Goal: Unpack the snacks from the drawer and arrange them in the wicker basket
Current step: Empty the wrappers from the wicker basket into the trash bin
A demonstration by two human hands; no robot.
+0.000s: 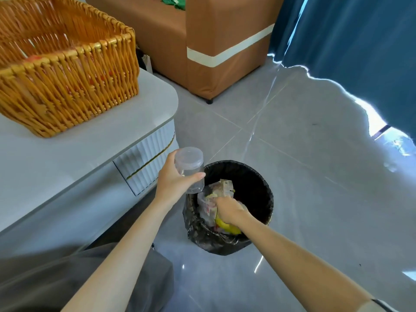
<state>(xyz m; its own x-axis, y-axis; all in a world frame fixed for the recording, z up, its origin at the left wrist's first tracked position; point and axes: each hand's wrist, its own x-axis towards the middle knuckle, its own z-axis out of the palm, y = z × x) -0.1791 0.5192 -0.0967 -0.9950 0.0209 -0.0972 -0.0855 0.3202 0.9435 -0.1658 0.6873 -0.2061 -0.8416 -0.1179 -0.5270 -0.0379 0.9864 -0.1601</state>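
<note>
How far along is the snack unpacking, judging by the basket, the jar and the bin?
Done, it seems: an orange-red packet already lies in the wicker basket. In hand: the left hand holds a clear jar that looks empty, and the right hand grips plastic wrapping inside the black bin. Left: I cannot see into the drawer, so how many snacks remain is unclear.
</note>
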